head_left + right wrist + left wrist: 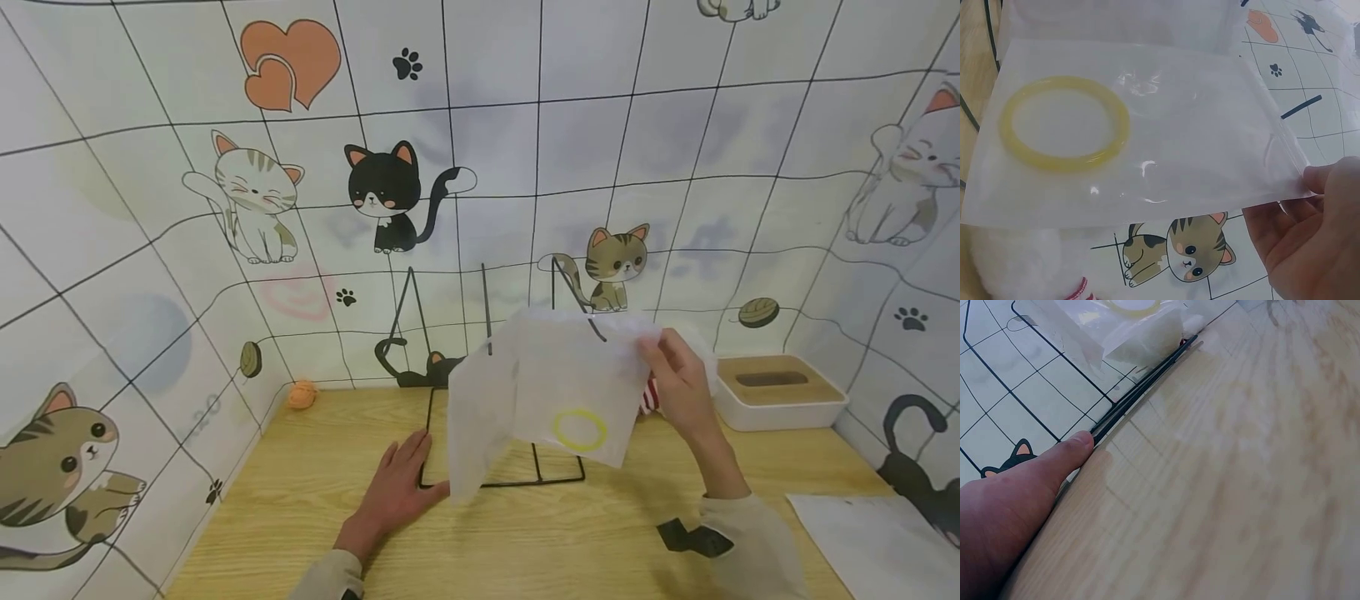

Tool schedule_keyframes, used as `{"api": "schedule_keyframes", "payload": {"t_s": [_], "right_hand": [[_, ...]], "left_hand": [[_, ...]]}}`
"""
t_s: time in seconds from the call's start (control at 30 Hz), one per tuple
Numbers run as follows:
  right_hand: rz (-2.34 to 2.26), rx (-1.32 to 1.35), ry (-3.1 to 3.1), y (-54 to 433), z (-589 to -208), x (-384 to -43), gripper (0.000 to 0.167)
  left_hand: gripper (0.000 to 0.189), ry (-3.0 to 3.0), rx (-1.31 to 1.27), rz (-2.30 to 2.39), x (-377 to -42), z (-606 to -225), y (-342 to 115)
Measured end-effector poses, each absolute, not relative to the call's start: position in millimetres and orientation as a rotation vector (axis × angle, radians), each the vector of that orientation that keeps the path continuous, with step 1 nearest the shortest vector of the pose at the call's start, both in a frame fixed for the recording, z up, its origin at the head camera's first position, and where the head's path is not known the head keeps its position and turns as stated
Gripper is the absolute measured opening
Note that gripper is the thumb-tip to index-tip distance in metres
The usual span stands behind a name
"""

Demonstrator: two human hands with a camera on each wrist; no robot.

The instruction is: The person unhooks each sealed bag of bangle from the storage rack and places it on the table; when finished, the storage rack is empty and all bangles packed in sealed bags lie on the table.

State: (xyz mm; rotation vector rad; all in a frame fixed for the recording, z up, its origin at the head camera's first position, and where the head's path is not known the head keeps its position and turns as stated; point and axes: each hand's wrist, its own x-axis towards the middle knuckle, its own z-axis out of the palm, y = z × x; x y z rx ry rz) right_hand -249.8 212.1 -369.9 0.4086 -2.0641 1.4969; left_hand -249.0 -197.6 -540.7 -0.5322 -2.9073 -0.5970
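A black wire rack (510,483) stands on the wooden table, its slanted prongs rising toward the back. Translucent plastic bags hang on it; the front right bag (577,367) has a yellow ring (1060,164) inside. My right hand (681,383) pinches this bag's upper right corner between thumb and fingers, holding it out to the right. Another translucent bag (480,417) hangs angled at the left. My left hand (397,487) rests at the rack's front left base corner, fingers extended, with the thumb (1075,450) against the front bar. The bags hide the rack's middle.
A white box (780,412) with a slotted wooden lid stands at the back right. Behind the bag shows a red-and-white striped item (649,397). A small orange ball (302,395) lies at the back left, and a white sheet (877,533) at the front right.
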Motion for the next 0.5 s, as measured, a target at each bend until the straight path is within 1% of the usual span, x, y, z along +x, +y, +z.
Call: {"api": "schedule_keyframes", "payload": {"t_s": [0.27,0.5], "right_hand": [[1.501,0.449,-2.037,213.4,-368.8,-248.1,0.018],[1.513,0.443,-2.073,216.6,-366.3,-244.7,0.020]], "left_hand": [[0.087,-2.866,-0.553,-0.547,-249.4,-544.7,-199.5],[0.086,-2.830,-0.574,-0.542,-251.9,-545.7,-198.8]]}}
